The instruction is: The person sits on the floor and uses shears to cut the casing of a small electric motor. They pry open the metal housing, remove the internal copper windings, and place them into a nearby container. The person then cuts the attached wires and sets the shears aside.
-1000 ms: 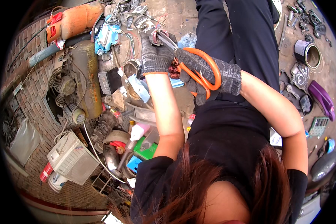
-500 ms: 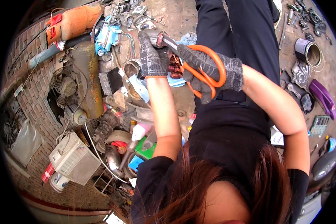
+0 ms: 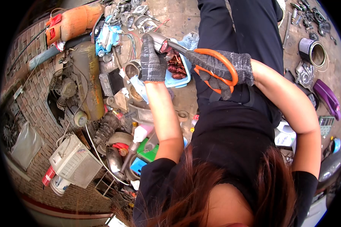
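Observation:
My left hand, in a dark grey knit glove, is closed on a silvery metal cylinder with reddish wire at its near end. My gloved right hand is wrapped round a pair of orange-handled scissors. Their dark blades reach left to the reddish wire end of the cylinder; whether they are closed on it I cannot tell. Below the blades, a light blue tray on the ground holds dark red coils of wire. The left hand partly hides the tray.
To the left lie an orange gas cylinder, a rusty yellowish tank, a black box and open tins. At the right are a grey tin, a purple curved part and several metal parts. My outstretched legs lie ahead.
My right hand and the scissors have shifted slightly right, with the orange handles turned. More of the blue tray and its red coils now shows. The left hand has barely moved.

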{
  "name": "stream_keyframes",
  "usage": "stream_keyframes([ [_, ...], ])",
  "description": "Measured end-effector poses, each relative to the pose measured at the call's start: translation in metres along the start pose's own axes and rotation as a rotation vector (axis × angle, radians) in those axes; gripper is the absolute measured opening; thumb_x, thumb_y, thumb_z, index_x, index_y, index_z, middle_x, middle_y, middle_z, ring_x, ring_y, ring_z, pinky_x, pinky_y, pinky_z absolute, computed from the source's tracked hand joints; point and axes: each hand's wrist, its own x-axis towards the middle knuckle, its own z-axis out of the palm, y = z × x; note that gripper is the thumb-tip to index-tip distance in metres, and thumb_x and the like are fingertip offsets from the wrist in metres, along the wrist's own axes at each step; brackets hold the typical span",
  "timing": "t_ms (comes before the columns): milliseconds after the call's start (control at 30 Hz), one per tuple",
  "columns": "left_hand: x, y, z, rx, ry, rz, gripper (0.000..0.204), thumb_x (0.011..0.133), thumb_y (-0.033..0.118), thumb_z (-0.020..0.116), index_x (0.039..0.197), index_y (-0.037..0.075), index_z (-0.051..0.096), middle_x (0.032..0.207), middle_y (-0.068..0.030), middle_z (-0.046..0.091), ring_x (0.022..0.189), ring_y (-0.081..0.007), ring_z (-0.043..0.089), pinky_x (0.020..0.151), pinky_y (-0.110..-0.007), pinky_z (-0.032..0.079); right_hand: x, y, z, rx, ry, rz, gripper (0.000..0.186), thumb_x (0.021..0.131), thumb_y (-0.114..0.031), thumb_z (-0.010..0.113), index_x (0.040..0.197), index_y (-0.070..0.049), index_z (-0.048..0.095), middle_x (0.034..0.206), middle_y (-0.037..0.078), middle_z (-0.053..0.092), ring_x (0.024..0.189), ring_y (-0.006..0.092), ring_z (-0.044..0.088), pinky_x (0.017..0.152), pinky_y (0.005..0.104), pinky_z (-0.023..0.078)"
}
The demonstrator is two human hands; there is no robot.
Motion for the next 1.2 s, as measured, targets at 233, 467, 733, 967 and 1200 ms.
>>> stream_keyframes([
  [233, 0.008, -0.002, -0.016, 0.233, 0.031, 0.285, 0.034, 0.085, 0.027, 0.055, 0.110, 0.004, 0.049, 0.099, -0.0098, 0.054, 0.079, -0.0182, 0.057, 0.054, -0.027, 0.051, 0.007, -0.008, -0.004, 0.098, -0.194, 0.146, 0.034, 0.078, -0.033, 0.064, 0.100, -0.010, 0.056, 0.079, 0.005, 0.057, 0.063, 0.0173, 0.055, 0.050, 0.0322, 0.046],
  [467, 0.009, 0.001, -0.011, -0.524, -0.031, -0.139, 0.050, 0.083, 0.054, 0.046, 0.094, 0.005, 0.048, 0.069, -0.0096, 0.052, 0.058, -0.0219, 0.051, 0.056, -0.037, 0.049, 0.006, 0.014, 0.024, 0.393, -0.126, 0.091, 0.033, 0.088, -0.029, 0.049, 0.105, -0.001, 0.049, 0.072, 0.014, 0.058, 0.052, 0.0221, 0.060, 0.040, 0.0334, 0.052],
  [733, 0.027, 0.000, -0.005, -0.696, -0.041, -0.450, 0.051, 0.084, 0.052, 0.042, 0.090, 0.003, 0.051, 0.075, -0.0132, 0.055, 0.065, -0.0275, 0.052, 0.063, -0.041, 0.047, 0.008, 0.018, 0.017, 0.562, -0.124, 0.056, 0.032, 0.085, -0.023, 0.053, 0.109, -0.004, 0.046, 0.086, 0.012, 0.056, 0.066, 0.0253, 0.061, 0.049, 0.0429, 0.054],
  [967, 0.009, 0.000, 0.000, -0.630, -0.057, -0.417, 0.055, 0.083, 0.056, 0.040, 0.091, 0.003, 0.049, 0.074, -0.0131, 0.054, 0.067, -0.0292, 0.053, 0.063, -0.044, 0.047, 0.022, 0.014, 0.013, 0.448, -0.138, 0.062, 0.031, 0.084, -0.023, 0.056, 0.107, -0.004, 0.047, 0.082, 0.011, 0.056, 0.065, 0.0264, 0.060, 0.048, 0.0452, 0.053],
  [1200, 0.017, -0.005, -0.002, -0.640, -0.071, -0.392, 0.056, 0.083, 0.057, 0.040, 0.090, 0.003, 0.050, 0.072, -0.0121, 0.056, 0.067, -0.0277, 0.053, 0.064, -0.042, 0.047, 0.024, 0.007, 0.010, 0.154, -0.079, -0.012, 0.030, 0.083, -0.025, 0.059, 0.106, -0.008, 0.051, 0.084, 0.003, 0.059, 0.059, 0.0105, 0.057, 0.047, 0.0223, 0.045],
])
